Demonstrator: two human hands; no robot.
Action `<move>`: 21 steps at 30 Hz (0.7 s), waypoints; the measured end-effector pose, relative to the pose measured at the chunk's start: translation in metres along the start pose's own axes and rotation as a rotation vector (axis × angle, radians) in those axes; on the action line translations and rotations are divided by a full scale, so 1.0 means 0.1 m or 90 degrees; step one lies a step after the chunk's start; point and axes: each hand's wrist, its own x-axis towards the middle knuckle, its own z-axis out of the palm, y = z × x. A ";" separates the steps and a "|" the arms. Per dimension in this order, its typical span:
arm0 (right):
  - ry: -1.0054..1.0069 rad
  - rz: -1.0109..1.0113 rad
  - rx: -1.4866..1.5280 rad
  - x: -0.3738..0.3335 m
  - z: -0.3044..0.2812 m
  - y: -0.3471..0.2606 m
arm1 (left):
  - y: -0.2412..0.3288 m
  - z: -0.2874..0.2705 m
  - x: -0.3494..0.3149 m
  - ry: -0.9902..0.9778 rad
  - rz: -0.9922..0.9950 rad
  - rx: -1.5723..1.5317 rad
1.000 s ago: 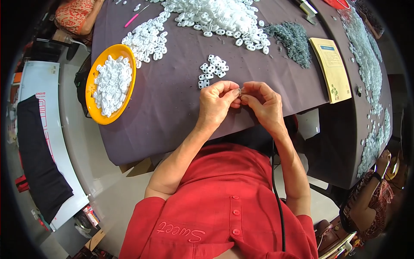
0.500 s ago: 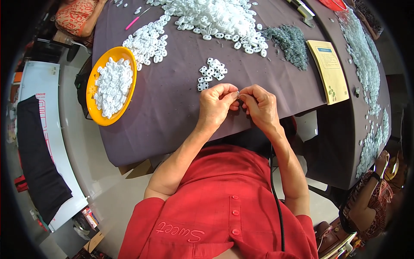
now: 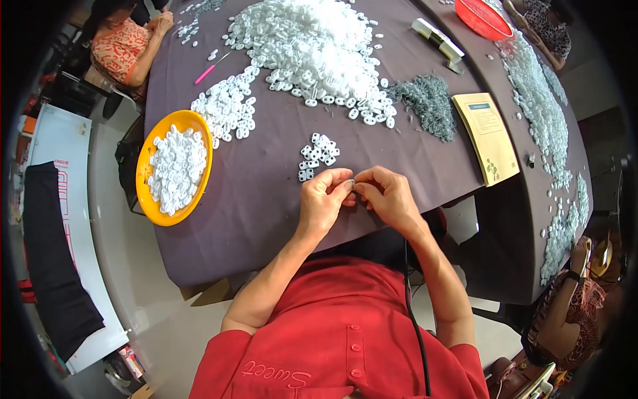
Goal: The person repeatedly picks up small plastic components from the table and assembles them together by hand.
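Observation:
My left hand (image 3: 322, 203) and my right hand (image 3: 391, 198) meet over the near edge of the table, fingertips almost touching. Both pinch at a small pale piece (image 3: 352, 181), mostly covered by the thumbs and fingers; its exact kind is hidden. Just beyond my left hand lies a small cluster of white oval plastic pieces with two dark holes each (image 3: 320, 151). A large heap of similar white pieces (image 3: 306, 40) spreads farther back, with a smaller pile (image 3: 226, 103) to its left.
A yellow oval bowl (image 3: 147, 204) of white pieces sits at the left edge. A pink-handled tool (image 3: 205, 74), grey scraps (image 3: 425, 106), a tan booklet (image 3: 485, 136) and a red basket (image 3: 482, 20) lie around. Other people sit left and right. A black cord (image 3: 420, 319) hangs over my shirt.
The view has tilted up, so the table and hands appear lower and more of the far side shows. Both hands keep their pinch, with only slight finger movement.

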 end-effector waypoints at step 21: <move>0.263 -0.176 -0.499 0.84 -0.41 0.10 | -0.02 -0.06 0.03 -0.017 -0.002 -0.080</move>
